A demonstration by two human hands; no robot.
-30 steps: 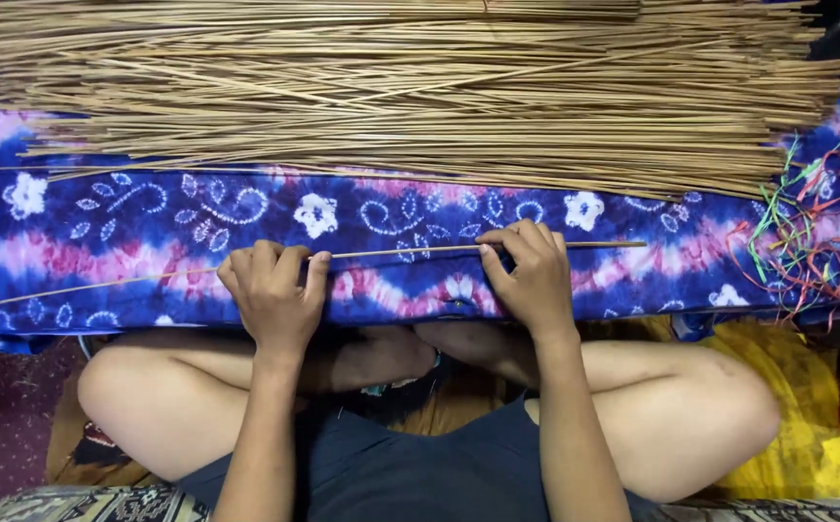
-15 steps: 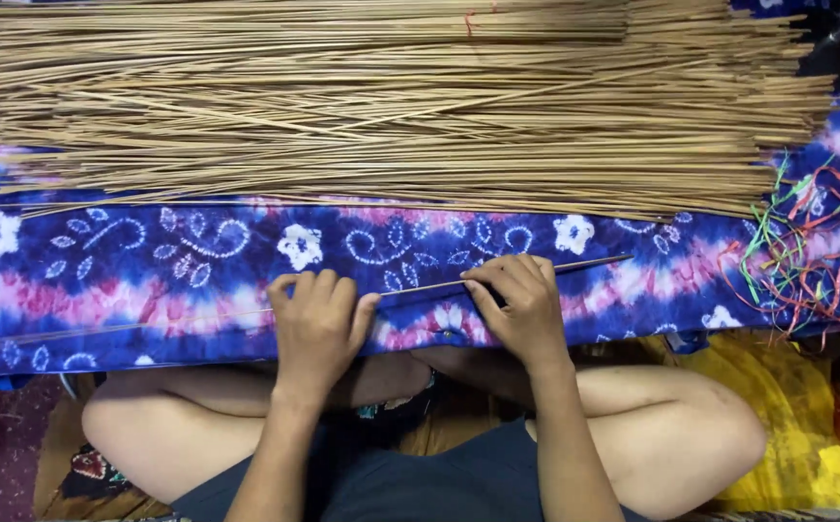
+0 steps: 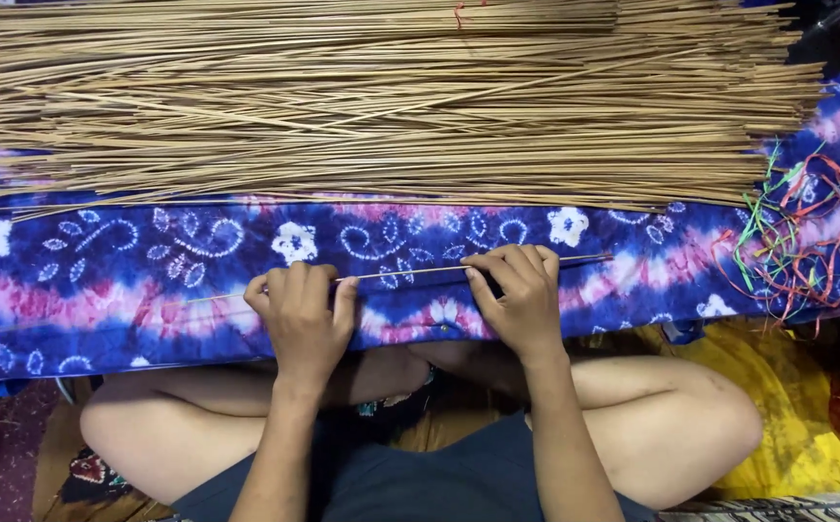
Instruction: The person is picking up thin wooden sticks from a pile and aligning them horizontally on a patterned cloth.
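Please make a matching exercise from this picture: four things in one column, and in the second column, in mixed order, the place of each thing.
Things:
1. heap of thin sticks
2. single thin stick
3. coloured strings
4. yellow cloth

Places:
A. under the knee, at the lower right
B. held between the left hand and the right hand
C. across the top of the blue patterned cloth
D. at the right end of the heap

Pairs: 1-C, 2-B, 3-D, 4-A

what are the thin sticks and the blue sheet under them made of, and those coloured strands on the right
Sticks: likely bamboo or similar plant splints, pale tan, matte, straight, unpainted. The one under the left hand and right hand looks the same. Blue sheet: soft woven cloth, seemingly tie-dyed, creased. Strands: probably glossy plastic string, curling loosely.
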